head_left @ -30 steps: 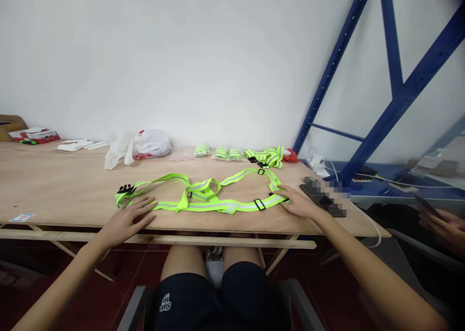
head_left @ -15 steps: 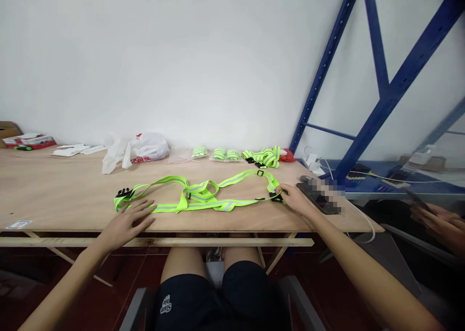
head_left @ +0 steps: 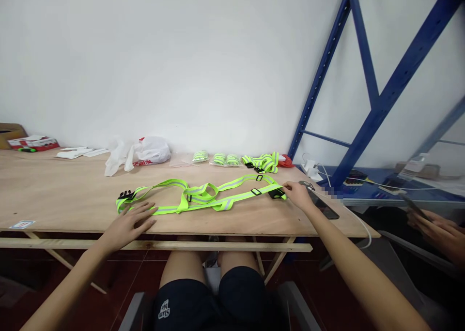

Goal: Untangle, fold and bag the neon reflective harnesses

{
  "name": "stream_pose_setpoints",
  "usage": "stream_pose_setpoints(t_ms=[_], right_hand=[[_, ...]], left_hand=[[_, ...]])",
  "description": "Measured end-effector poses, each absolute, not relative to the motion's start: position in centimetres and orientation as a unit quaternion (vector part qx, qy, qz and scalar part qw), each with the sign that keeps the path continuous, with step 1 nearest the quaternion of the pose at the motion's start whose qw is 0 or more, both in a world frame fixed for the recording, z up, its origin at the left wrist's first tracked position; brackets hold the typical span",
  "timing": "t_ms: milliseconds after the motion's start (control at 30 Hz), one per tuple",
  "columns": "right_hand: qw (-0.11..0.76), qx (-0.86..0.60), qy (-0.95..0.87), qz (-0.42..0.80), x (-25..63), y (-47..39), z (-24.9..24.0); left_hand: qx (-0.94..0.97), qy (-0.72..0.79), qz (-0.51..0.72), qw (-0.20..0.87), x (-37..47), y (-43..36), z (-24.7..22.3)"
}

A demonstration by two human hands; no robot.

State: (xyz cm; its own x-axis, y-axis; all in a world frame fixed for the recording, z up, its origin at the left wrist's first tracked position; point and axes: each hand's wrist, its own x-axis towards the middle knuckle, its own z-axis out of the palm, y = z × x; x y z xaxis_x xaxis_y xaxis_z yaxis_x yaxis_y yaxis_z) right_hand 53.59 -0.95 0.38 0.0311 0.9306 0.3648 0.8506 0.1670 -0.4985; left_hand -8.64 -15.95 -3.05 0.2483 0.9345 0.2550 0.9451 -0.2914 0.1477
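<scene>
A neon-green reflective harness (head_left: 236, 197) with silver stripes is spread lengthwise across the wooden table (head_left: 72, 181), a loop twisted at its middle. Across its left end lies my left hand (head_left: 127, 226), palm down with fingers stretched over the strap. A black pronged buckle (head_left: 126, 194) sits just beyond those fingers. At the right end, my right hand (head_left: 298, 194) pinches the front strap beside a black buckle piece (head_left: 276, 193). On that strap a black slider (head_left: 256, 192) shows, its striped face up.
Along the wall are a bundled harness (head_left: 263, 162), several small plastic packets (head_left: 220, 159), a white plastic bag (head_left: 152, 150) and white papers (head_left: 78, 152). A phone (head_left: 325, 207) and cable lie right of my hand. A blue rack (head_left: 378, 101) and another person's hand (head_left: 436, 229) are farther right.
My right hand has shifted slightly, and the front strap's right part has turned from edge-on to flat, showing its stripe and slider. My left hand stays on the strap.
</scene>
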Motion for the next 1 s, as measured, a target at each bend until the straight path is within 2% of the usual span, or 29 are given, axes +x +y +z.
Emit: stream_pose_setpoints(t_ms=[233, 367, 533, 733, 900, 1000], right_hand=[[0.408, -0.585, -0.661, 0.233, 53.7, 0.2, 0.3], [0.4, -0.55, -0.659, 0.321, 53.4, 0.3, 1.7], [0.359, -0.529, -0.675, 0.37, 53.0, 0.0, 3.6], [0.161, -0.531, -0.806, 0.207, 52.4, 0.3, 5.2], [0.1, -0.51, -0.841, 0.148, 50.1, -0.8, 4.5], [0.097, -0.475, -0.874, 0.023, 49.4, -2.7, 3.5]], left_hand=[[-0.79, -0.596, -0.142, 0.012, -8.7, -15.9, -3.1], [-0.792, -0.591, -0.152, 0.009, -8.8, -15.9, -3.2], [-0.792, -0.59, -0.156, 0.015, -8.9, -15.9, -3.2], [-0.791, -0.595, -0.144, 0.016, -8.9, -15.8, -3.1], [-0.793, -0.594, -0.137, 0.008, -8.9, -15.9, -3.0], [-0.795, -0.591, -0.139, 0.008, -9.0, -15.9, -3.1]])
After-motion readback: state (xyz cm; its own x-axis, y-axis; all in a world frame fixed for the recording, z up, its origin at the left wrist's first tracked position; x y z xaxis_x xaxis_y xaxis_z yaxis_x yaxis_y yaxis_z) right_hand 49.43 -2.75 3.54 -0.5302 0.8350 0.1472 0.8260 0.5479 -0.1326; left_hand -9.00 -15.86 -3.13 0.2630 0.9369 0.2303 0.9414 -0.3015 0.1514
